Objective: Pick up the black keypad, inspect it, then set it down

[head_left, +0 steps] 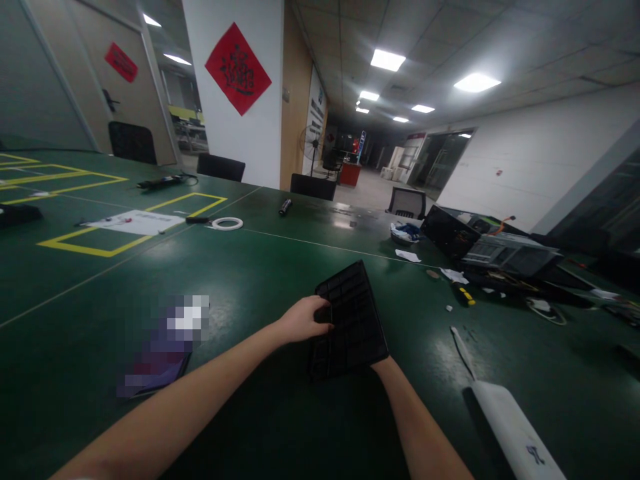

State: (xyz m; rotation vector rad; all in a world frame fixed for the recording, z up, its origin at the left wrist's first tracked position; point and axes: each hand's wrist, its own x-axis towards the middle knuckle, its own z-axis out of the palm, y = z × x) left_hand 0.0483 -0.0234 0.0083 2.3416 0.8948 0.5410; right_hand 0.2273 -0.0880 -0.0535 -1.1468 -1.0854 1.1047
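Note:
A black compartment tray (353, 320), divided by thin ridges into several sections, is held tilted over the green table. My right hand (381, 366) supports it from beneath at the near right corner; its fingers are hidden behind the tray. At the tray's left side is my left hand (306, 319), thumb and forefinger curled in against its face. Whatever lies between those fingertips is too dark to make out. To the left of my left forearm lies a purple packet-like item (163, 353), partly blurred out.
A white power strip-like bar (515, 427) with a cord lies at the near right. Behind it are a yellow-and-black tool (465, 295) and an opened computer case (510, 253). A tape roll (227, 224), white paper (135, 221) and black cylinder (285, 207) lie farther back.

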